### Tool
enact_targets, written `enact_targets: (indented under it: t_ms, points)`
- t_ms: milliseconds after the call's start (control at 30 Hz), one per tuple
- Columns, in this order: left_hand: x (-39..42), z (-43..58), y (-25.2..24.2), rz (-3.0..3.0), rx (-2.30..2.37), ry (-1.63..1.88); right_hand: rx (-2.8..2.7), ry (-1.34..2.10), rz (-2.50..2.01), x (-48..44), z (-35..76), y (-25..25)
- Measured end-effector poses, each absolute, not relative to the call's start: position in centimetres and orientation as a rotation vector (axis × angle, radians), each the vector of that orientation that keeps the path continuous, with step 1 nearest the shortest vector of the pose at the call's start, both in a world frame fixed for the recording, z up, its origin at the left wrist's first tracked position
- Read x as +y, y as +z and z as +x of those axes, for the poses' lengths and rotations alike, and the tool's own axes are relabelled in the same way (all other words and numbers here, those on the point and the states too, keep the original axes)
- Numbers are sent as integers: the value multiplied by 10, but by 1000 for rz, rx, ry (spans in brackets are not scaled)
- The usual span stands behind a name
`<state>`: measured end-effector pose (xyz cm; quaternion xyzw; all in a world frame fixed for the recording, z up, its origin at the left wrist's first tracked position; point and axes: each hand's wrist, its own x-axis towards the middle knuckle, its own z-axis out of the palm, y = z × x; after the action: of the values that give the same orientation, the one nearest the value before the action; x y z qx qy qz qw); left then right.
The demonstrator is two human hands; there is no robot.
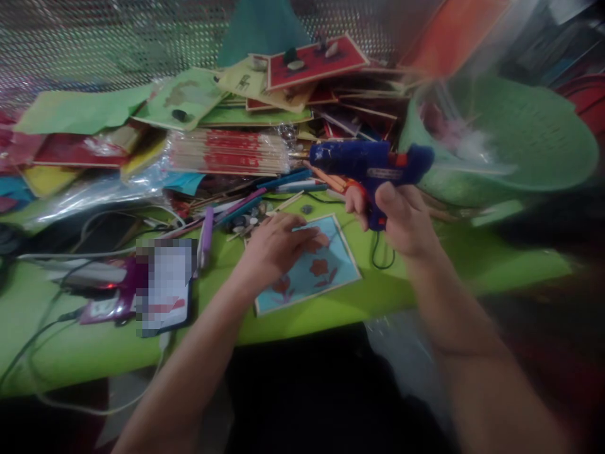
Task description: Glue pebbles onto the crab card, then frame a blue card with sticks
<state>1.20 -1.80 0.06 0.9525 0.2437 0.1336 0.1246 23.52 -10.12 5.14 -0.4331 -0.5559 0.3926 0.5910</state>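
My right hand (401, 217) is closed round the grip of a blue hot glue gun (366, 162), held above the table with its nozzle pointing left. My left hand (276, 246) lies flat, fingers stretched out, on a light blue card (326, 268) with red flower shapes and a pale border. The card rests on the green table (331, 309) near its front edge. A dark cord (378, 252) hangs from the gun down to the table.
A heap of coloured cards, papers and a wrapped bundle of sticks (227, 151) fills the back of the table. A green basket (515, 139) stands at the right. Pens (283, 184), cables (94, 221) and a pixelated item (165, 284) lie at the left.
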Motion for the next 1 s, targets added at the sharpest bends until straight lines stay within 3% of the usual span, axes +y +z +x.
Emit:
enact_targets:
  t_ms: [400,533,667,1000]
  points:
    - [-25,16,0,2765,727,431,-1287,902,-1048,-99,233,51]
    - [-9,6,8,2615,680,632,-1273,910,-1044,-99,237,46]
    - [14,-20,22,2504,989,870,-1277,883,-1019,-100,240,42]
    - [32,-48,17,2562,1202,473,-1292,866,-1028,-101,239,41]
